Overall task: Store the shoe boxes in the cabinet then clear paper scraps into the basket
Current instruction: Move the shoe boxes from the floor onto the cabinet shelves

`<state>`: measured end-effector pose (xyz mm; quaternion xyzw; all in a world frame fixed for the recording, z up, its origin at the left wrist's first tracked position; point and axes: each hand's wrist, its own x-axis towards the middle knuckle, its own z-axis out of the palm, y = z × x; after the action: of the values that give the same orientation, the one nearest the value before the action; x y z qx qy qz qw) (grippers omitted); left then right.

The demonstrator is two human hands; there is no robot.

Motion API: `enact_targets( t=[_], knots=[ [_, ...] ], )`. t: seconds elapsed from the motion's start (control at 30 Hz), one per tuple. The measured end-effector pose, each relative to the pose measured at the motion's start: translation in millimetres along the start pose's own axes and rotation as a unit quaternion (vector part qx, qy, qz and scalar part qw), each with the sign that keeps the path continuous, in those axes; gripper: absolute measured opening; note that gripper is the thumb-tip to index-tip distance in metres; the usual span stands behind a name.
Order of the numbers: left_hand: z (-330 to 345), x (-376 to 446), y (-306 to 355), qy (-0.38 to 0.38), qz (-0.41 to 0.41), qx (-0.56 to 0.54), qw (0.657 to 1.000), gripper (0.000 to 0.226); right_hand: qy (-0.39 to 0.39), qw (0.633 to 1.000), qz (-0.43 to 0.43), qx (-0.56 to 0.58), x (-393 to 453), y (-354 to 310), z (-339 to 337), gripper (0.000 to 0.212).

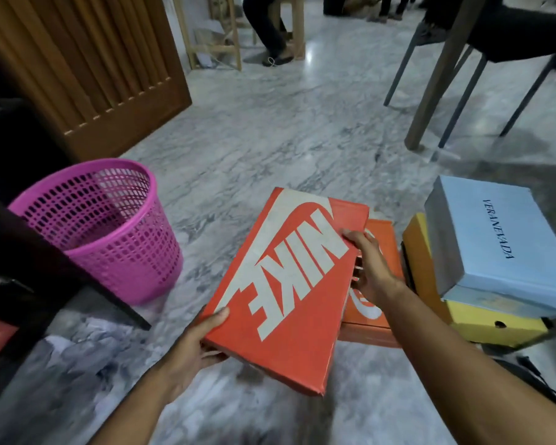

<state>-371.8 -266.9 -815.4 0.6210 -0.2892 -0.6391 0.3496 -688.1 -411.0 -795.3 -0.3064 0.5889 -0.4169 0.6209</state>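
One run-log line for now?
left hand + right hand: grip red Nike box | lifted | pink basket: left

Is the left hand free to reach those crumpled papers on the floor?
Probably not yet: the left hand grips the red Nike box, as does the right hand. The paper scraps lie unobstructed nearby.

The Nike box [289,284] is orange-red with a big off-white swoosh and lettering across the lid. Under it there's another orange box [382,248] with white print. Next to those, a pale blue box [501,239] with dark lettering sits on a yellow box [491,326]. Basket [109,226] is hot pink lattice mesh. Floor [270,139] is grey-white veined marble, and the slatted door [93,65] is brown wood.
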Motion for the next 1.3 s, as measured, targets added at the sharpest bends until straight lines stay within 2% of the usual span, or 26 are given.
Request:
enact_targets(
  t=[0.07,0.13,0.2,0.27,0.33,0.47,0.6,0.63,0.7,0.77,0.83,0.9,1.0,1.07,1.1,1.13,1.2,1.23,1.3],
  knots=[
    [-25.8,-22.8,1.1,-0.005,-0.001,0.001,1.0,0.063,-0.034,0.999,-0.034,0.01,-12.3,-4.7,26.2,0.066],
    [-50.1,-46.0,10.5,0.012,0.016,-0.025,1.0,0.054,-0.078,0.995,-0.055,0.027,-28.0,-9.5,57.7,0.069],
    [-72.1,-68.4,31.4,0.06,0.059,-0.043,0.996,0.065,-0.142,0.987,-0.065,0.024,-46.4,-17.0,90.8,0.076],
    [-95.4,-89.5,56.8,0.092,0.118,-0.068,0.986,0.093,-0.213,0.975,-0.063,0.007,-67.5,-26.3,124.2,0.083],
    [-120.5,-115.3,82.3,0.113,0.171,-0.078,0.976,0.101,-0.273,0.959,-0.07,-0.015,-87.7,-34.9,157.3,0.085],
    [-179.0,-171.9,104.1,0.15,0.221,-0.052,0.962,0.094,-0.386,0.92,-0.067,-0.034,-141.8,-47.9,223.2,0.072],
    [-220.3,-237.4,101.8,0.194,0.233,-0.001,0.953,0.046,-0.473,0.876,-0.074,-0.056,-191.6,-42.3,282.9,0.062],
    [-229.3,-253.8,99.4,0.218,0.236,-0.005,0.947,0.043,-0.481,0.87,-0.088,-0.06,-199.0,-38.4,296.4,0.066],
    [-250.0,-283.3,92.6,0.282,0.235,-0.028,0.93,0.057,-0.501,0.856,-0.106,-0.078,-213.9,-29.3,318.6,0.079],
    [-273.9,-312.8,84.9,0.359,0.246,-0.067,0.898,0.066,-0.502,0.851,-0.113,-0.105,-230.2,-22.4,339.7,0.106],
    [-290.4,-344.7,83.2,0.427,0.277,-0.089,0.856,0.069,-0.491,0.857,-0.129,-0.091,-245.2,-17.1,356.8,0.116],
    [-300.1,-371.6,86.9,0.469,0.313,-0.128,0.816,0.071,-0.481,0.869,-0.113,-0.027,-259.1,-10.4,368.7,0.104],
    [-308.8,-402.9,101.8,0.503,0.364,-0.198,0.759,0.066,-0.471,0.874,-0.039,0.113,-279.0,9.0,384.0,0.084],
    [-313.0,-418.0,116.9,0.518,0.396,-0.221,0.725,0.054,-0.477,0.861,-0.012,0.175,-294.4,22.8,398.4,0.061],
    [-315.3,-425.0,124.3,0.534,0.409,-0.225,0.705,0.042,-0.475,0.86,-0.009,0.188,-307.1,26.2,407.1,0.057],
    [-318.2,-430.6,130.9,0.547,0.43,-0.236,0.678,0.029,-0.462,0.865,-0.015,0.194,-319.5,26.3,417.2,0.054],
    [-325.9,-441.4,140.6,0.601,0.468,-0.256,0.595,0.016,-0.452,0.87,-0.052,0.192,-345.3,20.3,437.2,0.051],
    [-330.5,-445.5,144.0,0.631,0.479,-0.268,0.548,0.021,-0.465,0.864,-0.079,0.173,-359.8,14.9,446.9,0.059],
    [-339.2,-453.0,148.6,0.652,0.497,-0.303,0.486,0.044,-0.51,0.844,-0.127,0.11,-379.8,7.1,467.5,0.078]
  ],
)
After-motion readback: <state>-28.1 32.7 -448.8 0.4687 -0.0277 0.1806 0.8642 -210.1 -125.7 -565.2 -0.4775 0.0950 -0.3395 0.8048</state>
